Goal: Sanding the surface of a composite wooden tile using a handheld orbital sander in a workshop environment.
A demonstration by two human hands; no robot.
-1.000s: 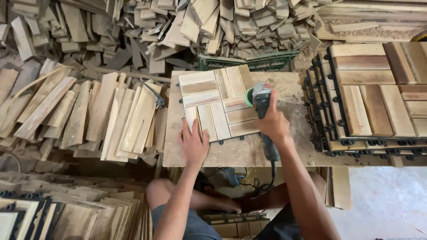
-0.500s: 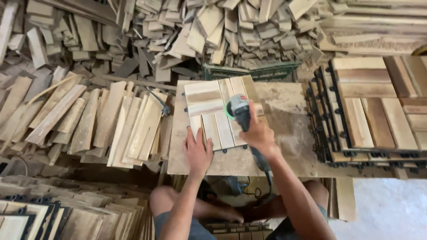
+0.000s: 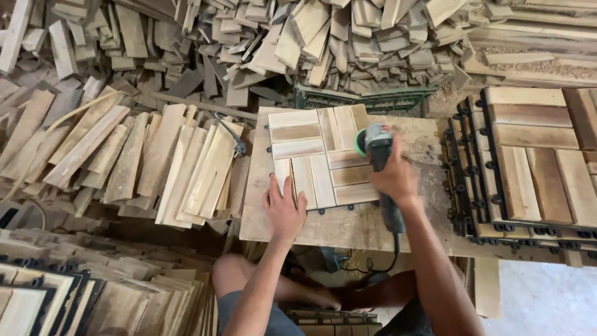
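here the left hand (image 3: pixel 284 210) lies flat on the wooden tile (image 3: pixel 320 155); right hand (image 3: pixel 393 177) grips the sander (image 3: pixel 375 144).

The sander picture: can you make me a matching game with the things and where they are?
Things:
1. sander
2. left hand
3. tile stack
4. green crate

Places:
A. far side of the bench, under the scrap pile
B. flat on the tile's near edge
C. right of the bench
D. in the right hand, on the tile's right edge

Pairs: 1-D, 2-B, 3-C, 4-A
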